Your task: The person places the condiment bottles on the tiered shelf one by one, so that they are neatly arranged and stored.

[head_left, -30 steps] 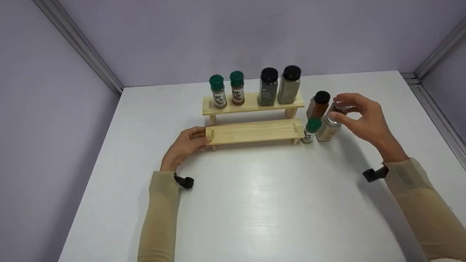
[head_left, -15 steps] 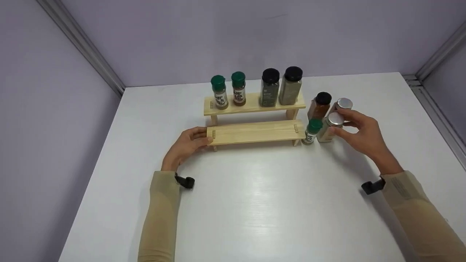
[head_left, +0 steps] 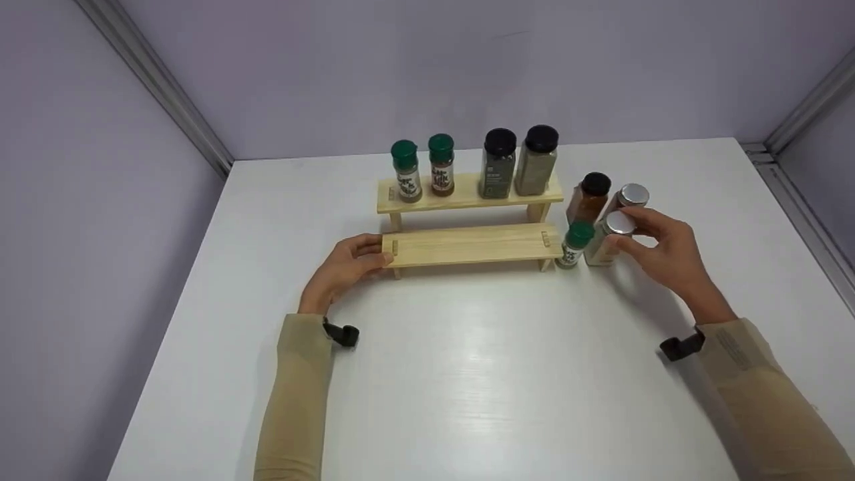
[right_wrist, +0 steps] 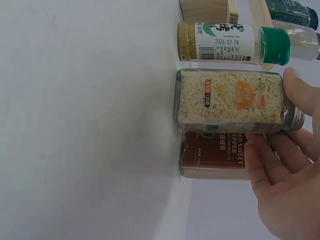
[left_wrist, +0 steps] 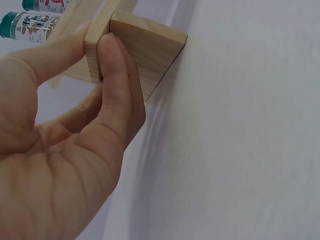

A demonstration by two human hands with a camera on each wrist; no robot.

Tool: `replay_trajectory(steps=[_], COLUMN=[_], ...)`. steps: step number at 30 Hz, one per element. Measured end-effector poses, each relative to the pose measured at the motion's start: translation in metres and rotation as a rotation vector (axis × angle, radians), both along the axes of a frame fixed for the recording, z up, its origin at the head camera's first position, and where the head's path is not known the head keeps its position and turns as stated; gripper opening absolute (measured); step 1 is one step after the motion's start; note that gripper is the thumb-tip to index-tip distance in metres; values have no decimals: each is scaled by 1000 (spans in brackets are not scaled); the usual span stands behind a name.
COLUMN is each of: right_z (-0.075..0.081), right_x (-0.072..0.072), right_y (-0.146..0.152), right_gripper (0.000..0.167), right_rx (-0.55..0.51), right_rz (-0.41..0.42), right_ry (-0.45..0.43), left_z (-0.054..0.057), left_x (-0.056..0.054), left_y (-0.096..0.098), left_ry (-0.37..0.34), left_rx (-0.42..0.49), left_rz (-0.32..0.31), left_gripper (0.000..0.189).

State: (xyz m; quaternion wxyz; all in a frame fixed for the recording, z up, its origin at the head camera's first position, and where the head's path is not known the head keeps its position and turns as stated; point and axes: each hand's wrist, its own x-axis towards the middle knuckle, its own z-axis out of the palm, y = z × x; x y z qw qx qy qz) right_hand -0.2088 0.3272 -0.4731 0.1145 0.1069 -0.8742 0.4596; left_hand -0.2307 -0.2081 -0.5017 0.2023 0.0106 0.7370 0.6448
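White table (head_left: pixel 467 374): 2-tier wooden rack (head_left: pixel 471 244), 4 jars (head_left: pixel 589 204) beside.

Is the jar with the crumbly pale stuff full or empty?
Nearly full: the right wrist view shows the jar with pale stuff from its bottom almost up to the silver lid.

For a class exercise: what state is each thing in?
Lower shelf: standing
Near silver-top: upright, capped
Left hand: grips lower shelf
Right hand: grips near silver-top
Upper shelf: standing, loaded
Shelved jars: upright, capped
Far silver-top: upright, capped
Unshelved black-top: upright, capped
Unshelved green-top: upright, capped
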Motion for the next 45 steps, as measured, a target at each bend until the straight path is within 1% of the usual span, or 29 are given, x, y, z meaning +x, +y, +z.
replay_trajectory(steps=[4, 8, 12, 17, 21, 27, 31, 37, 41, 45], right_z=[4, 15, 29, 51, 66, 87, 100, 116, 123, 125], right_x=[2, 6, 11, 17, 19, 19, 16, 12, 7, 1], right_y=[3, 5, 5, 2, 0, -9, -21, -54, -77, -99], right_gripper=[49, 47, 45, 42, 40, 39, 39, 38, 39, 39], right_rx=[-7, -34, -59, -94, -123, -139, -148, -157, -153, -133], right_rz=[-24, -39, -49, -41, -30, -22, -4, 25, 77, 148], right_ry=[23, 54, 81, 139, 196, 255, 275, 278, 277, 289], left_z=[-2, -1, 1, 2, 3, 2, 2, 3, 2, 4], left_x=[0, 0, 1, 0, -1, 0, 0, -1, -2, -1], left_y=[1, 2, 2, 1, 0, 0, 1, 1, 1, 1], left_ry=[-1, -6, -10, -7, -7, -7, -8, -9, -11, -7], left_rx=[-13, -15, -15, 1, 11, -13, -24, -39, -41, -50], left_rz=[-2, 1, 3, -6, -4, -7, -6, 0, 2, -3], left_gripper=[58, 57, 55, 56, 56, 56, 56, 60, 58, 54])
